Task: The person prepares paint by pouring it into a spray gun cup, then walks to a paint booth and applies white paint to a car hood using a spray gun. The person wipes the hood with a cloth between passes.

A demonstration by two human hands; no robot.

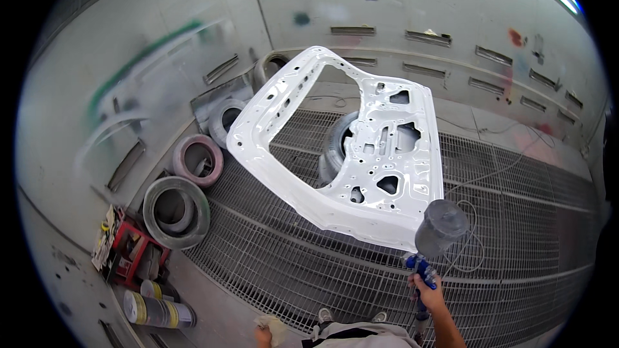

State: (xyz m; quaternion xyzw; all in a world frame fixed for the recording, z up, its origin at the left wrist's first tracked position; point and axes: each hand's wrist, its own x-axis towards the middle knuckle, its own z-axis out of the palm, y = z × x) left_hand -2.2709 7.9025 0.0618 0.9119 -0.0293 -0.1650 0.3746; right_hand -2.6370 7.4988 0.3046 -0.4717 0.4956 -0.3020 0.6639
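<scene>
Lower right of the white panel (422,162), the right hand (432,292) wrapped its fingers round the spray gun (436,243): likely top-heavy, best held by its handle. The left hand (263,336) clutched pale cloth (276,328).

Glossy white metal car panel (403,161) blocks a chunk of that round grey rubber tire (333,151). Nozzle on the blue spray gun (421,270)? Too tiny to make out. Bottom edge chops the bare right forearm (447,326), and crumpled beige cloth (276,330) hides some left-hand fingers (263,335).
</scene>
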